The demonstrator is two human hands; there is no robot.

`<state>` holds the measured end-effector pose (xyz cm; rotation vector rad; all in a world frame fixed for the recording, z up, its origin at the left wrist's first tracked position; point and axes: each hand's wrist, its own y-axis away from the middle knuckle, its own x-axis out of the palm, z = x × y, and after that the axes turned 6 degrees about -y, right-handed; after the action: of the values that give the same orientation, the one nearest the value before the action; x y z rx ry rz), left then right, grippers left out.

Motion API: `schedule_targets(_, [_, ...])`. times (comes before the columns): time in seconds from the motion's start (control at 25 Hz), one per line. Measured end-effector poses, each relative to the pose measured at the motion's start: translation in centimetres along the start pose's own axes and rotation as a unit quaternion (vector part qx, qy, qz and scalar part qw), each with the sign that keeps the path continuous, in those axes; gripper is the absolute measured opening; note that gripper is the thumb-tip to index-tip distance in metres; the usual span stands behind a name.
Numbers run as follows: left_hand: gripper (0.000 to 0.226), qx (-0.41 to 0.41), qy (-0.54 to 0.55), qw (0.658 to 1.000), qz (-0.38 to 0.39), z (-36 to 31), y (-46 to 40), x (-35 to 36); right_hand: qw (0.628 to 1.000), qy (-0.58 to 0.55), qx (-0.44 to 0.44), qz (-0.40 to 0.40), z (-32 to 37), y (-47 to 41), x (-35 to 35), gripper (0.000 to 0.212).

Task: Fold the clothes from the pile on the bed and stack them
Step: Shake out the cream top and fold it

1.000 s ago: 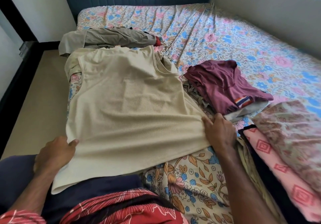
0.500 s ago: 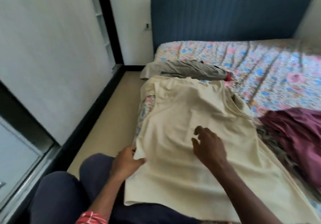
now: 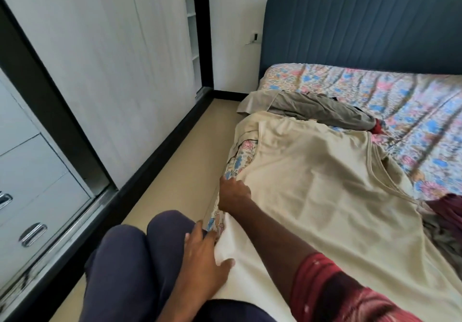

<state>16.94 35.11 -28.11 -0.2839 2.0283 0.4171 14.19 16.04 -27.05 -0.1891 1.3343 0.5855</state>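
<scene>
- Cream sleeveless top [image 3: 325,196] lies spread on our bed [image 3: 412,101].
- Our right hand [image 3: 233,194] pinches its left edge, fingers curled.
- Our left hand [image 3: 202,254] pinches the hem corner, fingers straight, thumb on top.

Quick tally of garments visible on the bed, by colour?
Beige: 1, the tank top spread flat, its near-left edge under both hands, left hand and right hand.
Grey-olive: 1, the trousers lying beyond it.
Maroon: 1, the garment at the right edge, cut off by the frame.
Total: 3
</scene>
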Motion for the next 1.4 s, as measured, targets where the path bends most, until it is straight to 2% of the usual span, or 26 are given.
schedule_targets(0.08, [0.056, -0.011, -0.012, 1.000, -0.005, 0.8, 0.6, 0.0, 1.000, -0.028, -0.007, -0.010, -0.2, -0.6, 0.2, 0.044])
schedule_targets(0.2, [0.019, 0.048, 0.045, 0.997, -0.046, 1.2, 0.6, 0.0, 0.998, -0.058, -0.019, -0.010, -1.7, -1.3, -0.6, 0.031])
schedule_targets(0.28, [0.004, 0.074, 0.077, 0.991, -0.085, 0.8, 0.4, -0.1, 0.995, -0.095, -0.007, -0.014, -3.3, -1.4, -0.7, 0.029])
schedule_targets(0.44, [0.012, 0.096, 0.125, 0.979, -0.130, -0.8, 0.4, -1.0, 0.978, -0.205, 0.005, -0.046, -5.9, -0.3, -1.3, 0.026])
schedule_targets(0.6, [0.012, 0.183, 0.152, 0.965, -0.114, -3.2, 0.4, -2.4, 0.953, -0.292, 0.011, -0.086, -7.6, 1.9, -3.5, 0.048])
schedule_targets(0.72, [0.014, 0.252, 0.170, 0.951, -0.059, -7.1, 1.5, -2.6, 0.928, -0.345, 0.018, -0.142, -10.5, 4.4, -5.7, 0.059])
schedule_targets(0.84, [0.026, 0.288, 0.164, 0.941, 0.062, -12.0, 1.8, -0.6, 0.931, -0.308, 0.060, -0.188, -15.8, 6.3, -6.9, 0.061])
schedule_targets(1.0, [0.040, 0.299, 0.075, 0.927, 0.213, -16.0, 1.4, 3.6, 0.943, -0.266, 0.161, -0.118, -21.4, 8.3, -4.7, 0.059])
schedule_targets(1.08, [0.048, 0.290, 0.051, 0.918, 0.267, -16.2, 0.7, 4.8, 0.948, -0.249, 0.165, -0.109, -22.8, 8.7, -4.1, 0.060])
schedule_targets(1.2, [0.047, 0.247, 0.160, 0.895, 0.334, -15.5, -0.7, 5.1, 0.958, -0.233, 0.134, -0.097, -22.9, 9.3, -4.5, 0.058])
schedule_targets(1.28, [0.038, 0.219, 0.205, 0.890, 0.342, -15.4, -2.0, 4.9, 0.948, -0.260, 0.125, -0.132, -23.1, 10.8, -4.6, 0.045])
schedule_targets(1.36, [0.023, 0.223, 0.198, 0.907, 0.299, -16.4, -3.6, 4.8, 0.914, -0.278, 0.161, -0.247, -25.0, 13.8, -5.0, 0.025])
schedule_targets(1.4, [0.016, 0.228, 0.193, 0.914, 0.275, -17.3, -4.4, 4.9, 0.892, -0.266, 0.202, -0.305, -26.5, 15.9, -5.3, 0.023])
